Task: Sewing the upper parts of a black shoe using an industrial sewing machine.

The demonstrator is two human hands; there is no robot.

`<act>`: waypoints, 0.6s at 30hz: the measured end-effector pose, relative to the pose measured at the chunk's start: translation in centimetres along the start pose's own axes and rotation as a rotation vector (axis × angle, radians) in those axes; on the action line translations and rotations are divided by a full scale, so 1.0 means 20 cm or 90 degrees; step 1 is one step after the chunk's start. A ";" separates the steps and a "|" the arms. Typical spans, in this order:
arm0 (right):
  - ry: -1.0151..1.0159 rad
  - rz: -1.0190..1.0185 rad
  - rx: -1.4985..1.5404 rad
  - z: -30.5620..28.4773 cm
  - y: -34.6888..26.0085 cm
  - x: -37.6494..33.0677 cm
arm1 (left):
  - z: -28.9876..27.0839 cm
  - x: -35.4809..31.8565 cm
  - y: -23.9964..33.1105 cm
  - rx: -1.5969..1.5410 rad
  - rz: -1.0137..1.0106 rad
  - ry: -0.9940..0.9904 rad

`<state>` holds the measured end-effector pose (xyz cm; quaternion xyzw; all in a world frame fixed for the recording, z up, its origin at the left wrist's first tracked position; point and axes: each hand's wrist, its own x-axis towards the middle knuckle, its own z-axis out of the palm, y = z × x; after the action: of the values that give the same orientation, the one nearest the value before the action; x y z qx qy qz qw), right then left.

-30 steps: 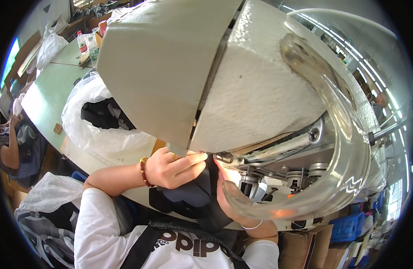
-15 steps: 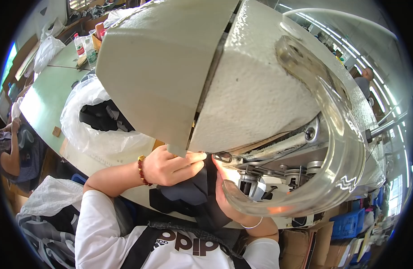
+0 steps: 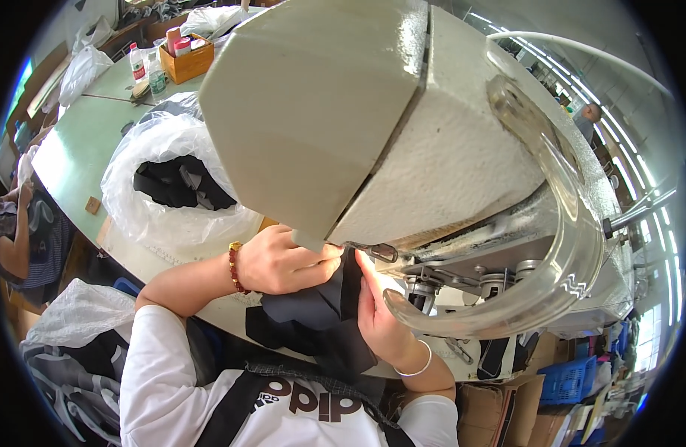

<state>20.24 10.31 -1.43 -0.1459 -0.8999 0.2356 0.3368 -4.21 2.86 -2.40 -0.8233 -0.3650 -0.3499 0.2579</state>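
A large pale sewing machine fills the upper middle, its clear curved guard bending round on the right. Below its head, my left hand pinches a piece of black fabric, with fingers curled close to the metal presser part. My right hand grips the same fabric from the other side, its fingertips pointing up toward that part. Dark folds hang down between both hands toward my lap. The needle and the stitching spot are hidden by the machine head and my fingers.
A clear plastic bag of dark pieces lies left of the machine. Beyond it stand bottles and a wooden box. More bagged pieces are at lower left; cardboard and a blue basket at lower right. Another person sits far left.
The view has shifted, so the machine head sits farther right and the wooden box shows more fully. Both hands stay on the black fabric, with the right wrist a little higher.
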 end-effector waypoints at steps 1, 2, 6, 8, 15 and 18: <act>0.018 -0.017 -0.004 0.00 0.00 0.00 | -0.01 0.01 0.00 -0.005 0.001 0.002; 0.024 -0.033 -0.022 0.00 0.00 0.01 | -0.02 0.02 0.00 -0.010 -0.001 0.001; 0.032 -0.057 -0.062 0.00 -0.04 0.02 | -0.06 0.05 0.01 -0.019 -0.003 0.010; 0.027 -0.037 -0.042 0.00 -0.06 0.01 | -0.07 0.06 0.02 -0.065 -0.011 0.016; 0.012 0.013 -0.004 0.02 0.01 -0.05 | -0.07 0.08 0.05 -0.001 -0.050 0.007; 0.036 0.006 -0.060 0.06 0.08 -0.06 | -0.07 0.07 0.03 0.016 -0.034 0.024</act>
<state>20.42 10.72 -3.73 -0.1727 -0.8992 0.1906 0.3541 -3.56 2.09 -0.61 -0.8032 -0.3861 -0.3678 0.2655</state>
